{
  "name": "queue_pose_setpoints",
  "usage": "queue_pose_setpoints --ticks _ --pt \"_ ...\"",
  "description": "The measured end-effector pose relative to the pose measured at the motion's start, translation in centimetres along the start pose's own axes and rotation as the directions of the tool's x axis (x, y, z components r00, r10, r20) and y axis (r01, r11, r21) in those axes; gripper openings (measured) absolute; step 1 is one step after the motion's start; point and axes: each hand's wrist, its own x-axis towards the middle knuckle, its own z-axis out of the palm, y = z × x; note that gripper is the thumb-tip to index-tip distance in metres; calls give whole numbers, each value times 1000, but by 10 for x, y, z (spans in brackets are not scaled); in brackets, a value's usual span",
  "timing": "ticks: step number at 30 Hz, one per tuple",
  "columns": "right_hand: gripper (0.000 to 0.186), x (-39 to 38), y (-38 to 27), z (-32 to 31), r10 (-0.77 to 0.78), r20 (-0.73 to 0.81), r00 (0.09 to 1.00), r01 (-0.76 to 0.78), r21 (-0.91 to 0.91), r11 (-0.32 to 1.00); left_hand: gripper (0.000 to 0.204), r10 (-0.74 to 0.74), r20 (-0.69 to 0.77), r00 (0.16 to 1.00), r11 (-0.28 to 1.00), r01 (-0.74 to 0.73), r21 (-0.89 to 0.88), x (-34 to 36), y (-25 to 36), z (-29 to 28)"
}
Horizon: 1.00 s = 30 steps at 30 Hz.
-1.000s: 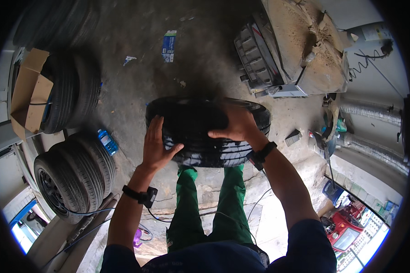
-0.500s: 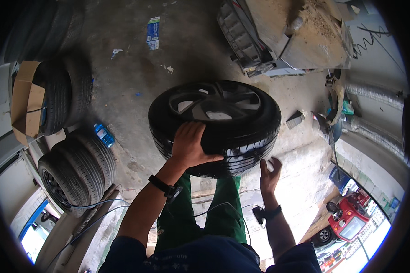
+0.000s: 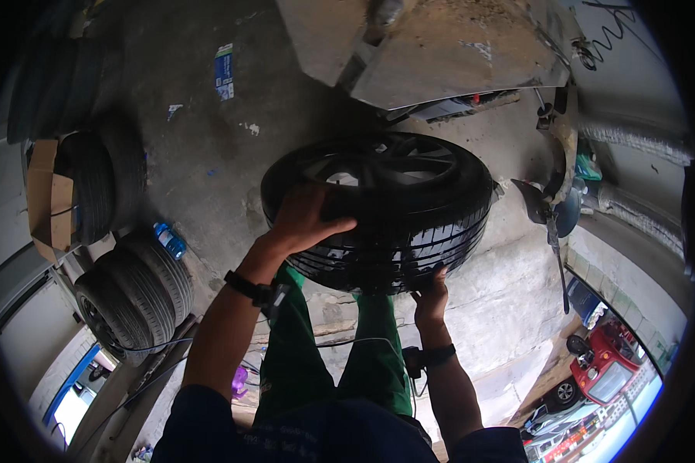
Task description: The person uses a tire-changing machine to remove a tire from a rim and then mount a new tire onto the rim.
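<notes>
A car wheel (image 3: 386,251) with a black tyre and a dark spoked rim is in front of me, its rim facing up and away and its grooved tread toward me. The tread looks shiny, as if wet. My left hand (image 3: 305,220) grips its near left edge, fingers over the sidewall and thumb stretched along the tread. At the lower right of the tread is my right hand (image 3: 432,299), thumb against the rubber; its other fingers are partly hidden beneath the tyre. Both wrists wear black straps with small devices.
A machine with a dusty flat top (image 3: 455,65) stands ahead. Several tyres (image 3: 143,285) sit at left beside a cardboard box (image 3: 42,193) and a blue bottle (image 3: 170,241). A lever arm (image 3: 548,208) stands at right; a red vehicle (image 3: 606,366) shows at lower right.
My right hand, apart from the tyre before, now touches its underside. The wheel has shifted slightly right and tilted, showing more tread. The machine appears closer as my view moved.
</notes>
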Motion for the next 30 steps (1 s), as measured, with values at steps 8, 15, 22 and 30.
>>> queue_pose_setpoints --ticks 8,15,22,30 --pt "94 15 -58 -41 37 145 989 -77 279 957 109 340 -338 878 893 -189 408 23 81 104" --pt "97 19 -47 -95 113 83 990 -134 331 934 105 331 -308 892 920 -232 317 40 123 128" --pt "99 38 -88 -107 8 -114 994 10 157 988 107 270 -338 901 897 -108 429 36 73 124" --pt "102 93 -170 -78 -135 -144 980 127 -66 990 94 172 -492 853 945 -1 328 73 83 123"
